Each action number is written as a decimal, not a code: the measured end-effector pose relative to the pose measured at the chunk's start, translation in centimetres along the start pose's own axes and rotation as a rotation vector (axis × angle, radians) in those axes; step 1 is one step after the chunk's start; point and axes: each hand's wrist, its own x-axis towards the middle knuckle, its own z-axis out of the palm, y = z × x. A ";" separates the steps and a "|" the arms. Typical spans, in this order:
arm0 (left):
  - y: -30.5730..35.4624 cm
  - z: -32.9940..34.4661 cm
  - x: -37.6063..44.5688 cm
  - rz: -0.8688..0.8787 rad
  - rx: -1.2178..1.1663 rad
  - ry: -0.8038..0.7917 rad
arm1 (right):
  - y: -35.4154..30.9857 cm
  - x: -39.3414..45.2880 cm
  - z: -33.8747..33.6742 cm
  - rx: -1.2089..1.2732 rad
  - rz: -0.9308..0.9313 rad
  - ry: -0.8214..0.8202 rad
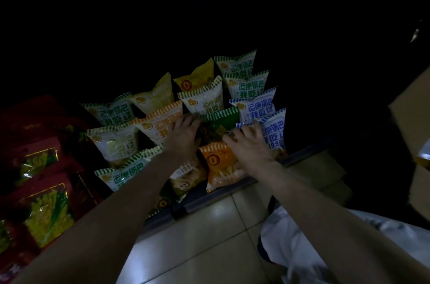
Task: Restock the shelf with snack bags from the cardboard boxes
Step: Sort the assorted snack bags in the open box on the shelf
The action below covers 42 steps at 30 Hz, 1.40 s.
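Note:
A low, dim shelf point(232, 187) holds several rows of snack bags standing upright. A dark green bag point(221, 124) sits in the middle of the shelf. My left hand point(183, 131) presses against its left side and my right hand point(250, 141) grips its right side. An orange bag point(218, 165) stands just in front of it, a blue-and-white bag point(274, 130) to its right, and an orange-striped white bag point(160, 125) to its left. A cardboard box point(416, 120) shows at the right edge.
Red packs with yellow windows point(46, 211) fill the shelf section at the left. Pale floor tiles point(209, 237) lie in front of the shelf. My knee in light trousers point(302, 248) is at the lower right. The shelf's back is in darkness.

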 end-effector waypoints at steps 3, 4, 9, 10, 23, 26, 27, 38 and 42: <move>-0.3 0.6 2.6 -0.125 -0.193 -0.059 | 0.0 0.4 0.0 0.022 0.003 0.005; -0.2 0.8 3.2 -0.154 -0.228 -0.092 | 0.1 0.5 0.1 0.023 0.003 0.009; 0.7 0.8 4.5 -0.220 -0.269 -0.013 | 0.1 0.1 0.4 -0.001 -0.004 0.074; 0.8 0.7 4.5 -0.211 -0.318 0.024 | 0.1 -0.1 0.3 0.008 -0.010 0.076; -0.5 -0.5 3.4 -0.360 -0.283 -0.113 | -0.4 1.8 -0.4 -0.067 -0.020 -0.015; -0.2 -0.6 2.6 -0.317 -0.284 -0.053 | 0.1 1.6 -0.2 -0.056 -0.011 -0.081; -0.1 -0.8 2.2 -0.297 -0.249 -0.015 | 0.3 1.5 -0.2 -0.025 -0.004 -0.091; 7.1 -5.3 1.7 -0.074 -0.217 0.129 | 14.2 -7.2 -3.9 0.271 0.467 -0.007; 13.8 -6.5 3.6 0.108 -0.328 0.088 | 20.8 -13.0 -3.6 0.360 0.569 0.011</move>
